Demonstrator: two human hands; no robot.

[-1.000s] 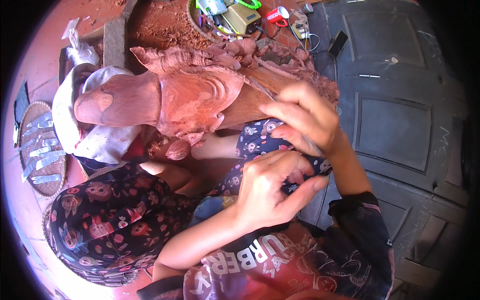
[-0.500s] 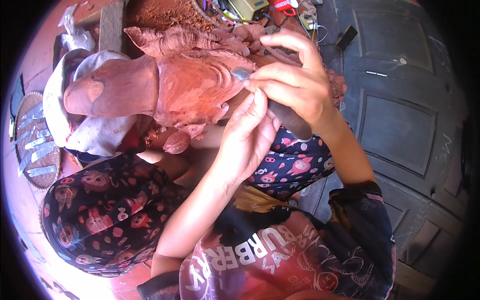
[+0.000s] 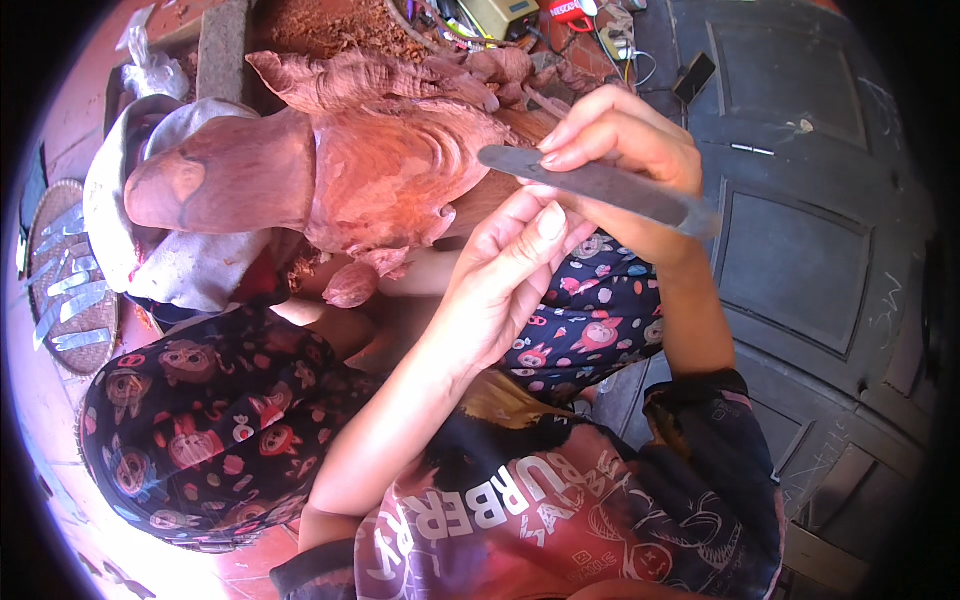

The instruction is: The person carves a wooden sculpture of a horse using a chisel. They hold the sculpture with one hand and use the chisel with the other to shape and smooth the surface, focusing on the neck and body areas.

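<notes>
My right hand [image 3: 635, 150] grips a flat grey carving blade [image 3: 590, 188] with a rounded end, thumb and fingers along its upper edge. The blade lies slantwise, its far end pointing right and slightly blurred. Just below it is my left hand [image 3: 510, 255], fingers curled and the thumb laid over them; whether anything is between them is hidden. Beyond both hands lies a reddish-brown wood carving [image 3: 385, 170], with a smooth rounded block at its left end and ridged, leaf-like shapes along its far side. The blade is held above the carving's right part.
A white cloth [image 3: 195, 275] is bunched under the carving's left end. Several metal blades lie on a woven tray [image 3: 103, 352] at far left. Wood shavings [image 3: 320, 35] and a wooden beam [image 3: 222, 55] are behind. A dark panelled door [image 3: 790, 255] stands right, with a phone [image 3: 693, 77] nearby.
The blade has turned in my right hand, so its long flat side now shows. My right hand has shifted slightly right and nearer; my left thumb has lowered. The carving has barely moved.
</notes>
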